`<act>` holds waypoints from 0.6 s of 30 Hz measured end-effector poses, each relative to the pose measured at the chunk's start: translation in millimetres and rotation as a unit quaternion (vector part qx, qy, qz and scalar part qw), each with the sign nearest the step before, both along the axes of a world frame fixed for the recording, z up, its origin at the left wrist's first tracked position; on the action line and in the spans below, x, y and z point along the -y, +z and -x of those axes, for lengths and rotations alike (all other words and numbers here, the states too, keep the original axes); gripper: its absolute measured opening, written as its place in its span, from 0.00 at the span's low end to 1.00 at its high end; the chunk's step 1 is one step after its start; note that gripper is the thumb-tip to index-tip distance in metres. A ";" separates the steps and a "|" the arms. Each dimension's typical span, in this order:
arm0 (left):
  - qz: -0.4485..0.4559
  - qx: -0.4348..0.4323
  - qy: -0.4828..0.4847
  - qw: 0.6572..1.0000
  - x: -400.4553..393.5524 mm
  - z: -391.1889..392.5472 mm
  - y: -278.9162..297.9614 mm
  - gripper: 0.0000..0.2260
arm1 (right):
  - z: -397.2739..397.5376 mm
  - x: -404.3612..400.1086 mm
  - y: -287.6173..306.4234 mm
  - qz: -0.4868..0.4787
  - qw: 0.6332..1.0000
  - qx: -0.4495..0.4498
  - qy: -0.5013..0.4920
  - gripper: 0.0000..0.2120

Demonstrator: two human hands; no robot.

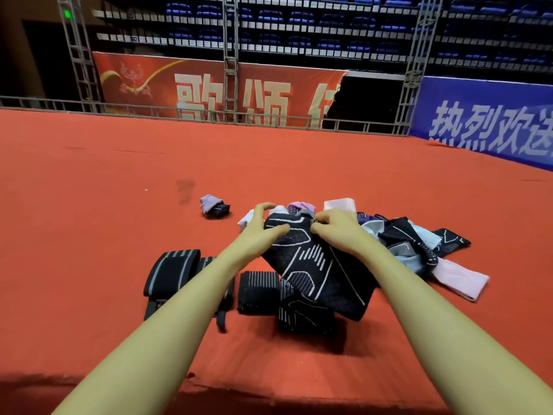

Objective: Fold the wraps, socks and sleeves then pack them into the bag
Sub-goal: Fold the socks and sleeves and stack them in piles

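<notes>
Both forearms are reaching up from the bottom of the frame toward its centre, where the left hand (263, 232) and the right hand (338, 232) are meeting over a black sleeve (317, 265) with white line patterning. Each hand is pinching the sleeve's top edge, fingers curled into the fabric, the left thumb lying across the cloth, so the sleeve is hanging lifted and tilted down toward the lower centre. Judging from this, the folding step is under way on this sleeve.

Left of centre, two black wraps with grey stripes (172, 274) are lying flat on the red carpet (89, 205), and another dark folded piece (258, 292) is sitting just beside the sleeve's lower end. Right of centre, a loose heap of socks and sleeves (419, 244) is waiting unfolded, with a pink band (457, 281) trailing out at its lower right. One small rolled lilac-and-black sock (214, 206) is resting apart, above the wraps.

No bag is showing anywhere, so packing appears some way off. Next, the hands would probably need to bring the top edge down onto the lower end, squaring the halves before laying the sleeve near the wraps.
</notes>
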State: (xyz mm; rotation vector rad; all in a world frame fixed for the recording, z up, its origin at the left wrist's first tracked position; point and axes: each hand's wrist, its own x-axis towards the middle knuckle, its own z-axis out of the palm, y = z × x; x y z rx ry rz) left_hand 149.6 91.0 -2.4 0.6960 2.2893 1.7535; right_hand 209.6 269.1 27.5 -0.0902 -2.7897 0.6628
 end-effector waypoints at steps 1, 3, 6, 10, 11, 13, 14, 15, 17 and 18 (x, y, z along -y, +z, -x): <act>0.028 0.000 0.003 1.000 0.9 1.4 -6.4 0.18 | 1.4 4.6 -2.5 -0.035 0.999 0.014 0.002 0.09; 0.080 -0.025 0.025 0.996 3.4 4.5 -19.3 0.16 | 6.2 12.3 -15.5 -0.098 0.995 0.018 -0.015 0.09; 0.176 -0.058 0.088 0.979 10.3 8.1 -44.0 0.20 | 12.4 18.8 -52.7 -0.130 0.991 0.004 -0.028 0.11; 0.208 -0.028 0.138 0.968 16.0 4.4 -67.8 0.24 | 12.6 26.5 -99.6 -0.067 0.997 0.035 -0.018 0.13; 0.210 -0.027 0.141 0.967 16.6 3.0 -69.4 0.25 | 10.2 28.0 -110.0 -0.056 0.997 0.050 -0.018 0.13; 0.187 -0.039 0.140 0.972 18.2 2.5 -72.0 0.24 | 2.8 29.5 -131.3 -0.069 0.993 0.094 -0.006 0.16; 0.159 -0.054 0.133 0.977 18.7 1.8 -72.0 0.23 | -1.1 30.5 -141.3 -0.080 0.990 0.118 0.007 0.19; 0.129 -0.070 0.121 0.982 18.4 -0.2 -71.1 0.23 | -4.6 31.5 -149.5 -0.091 0.986 0.136 0.017 0.21; 0.076 -0.092 0.083 0.989 14.6 -8.3 -67.0 0.23 | -6.5 32.4 -159.4 -0.104 0.984 0.142 0.026 0.22; 0.059 -0.090 0.057 0.993 10.7 -13.4 -64.8 0.24 | -5.2 31.4 -160.4 -0.097 0.987 0.129 0.024 0.21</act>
